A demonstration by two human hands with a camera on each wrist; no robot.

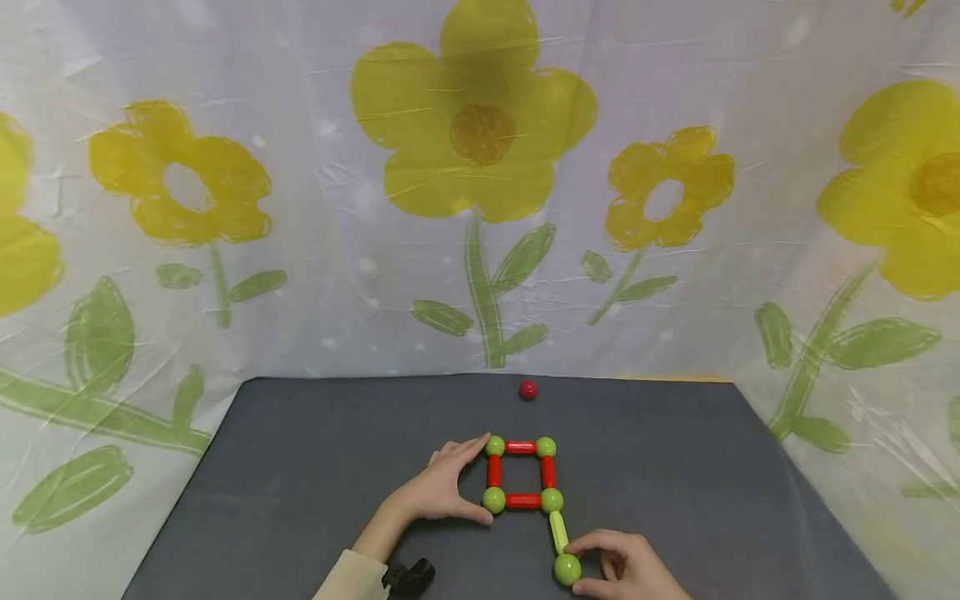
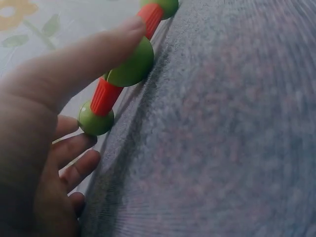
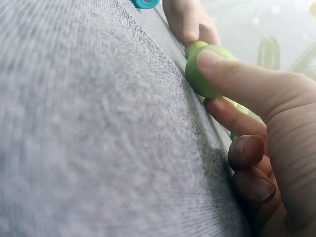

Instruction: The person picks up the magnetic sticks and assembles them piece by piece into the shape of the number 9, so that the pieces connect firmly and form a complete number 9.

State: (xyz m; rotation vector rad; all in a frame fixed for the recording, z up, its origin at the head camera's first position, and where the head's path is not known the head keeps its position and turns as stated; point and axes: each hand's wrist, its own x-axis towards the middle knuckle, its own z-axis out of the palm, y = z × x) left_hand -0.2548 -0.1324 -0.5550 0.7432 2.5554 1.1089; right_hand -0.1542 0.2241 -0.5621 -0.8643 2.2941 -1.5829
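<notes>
A square of red rods and green balls from a building toy [image 1: 522, 501] lies flat on the dark table. My left hand [image 1: 438, 486] spans its left side, index fingertip at the far left ball [image 1: 495, 446] and thumb at the near left ball [image 1: 493, 500]. In the left wrist view the thumb lies against a green ball [image 2: 136, 66]. From the near right corner a yellow-green rod [image 1: 558, 532] runs toward me, ending in a larger green ball [image 1: 567, 570]. My right hand [image 1: 626, 567] pinches this end ball between thumb and index finger, its other fingers curled.
A single red ball [image 1: 528, 390] sits near the table's far edge. The dark table [image 1: 315, 467] ends at a white curtain [image 1: 300, 250] printed with yellow flowers. A black device [image 1: 408, 577] is worn on the left wrist. A teal rounded thing [image 3: 146, 4] shows at the right wrist view's top edge.
</notes>
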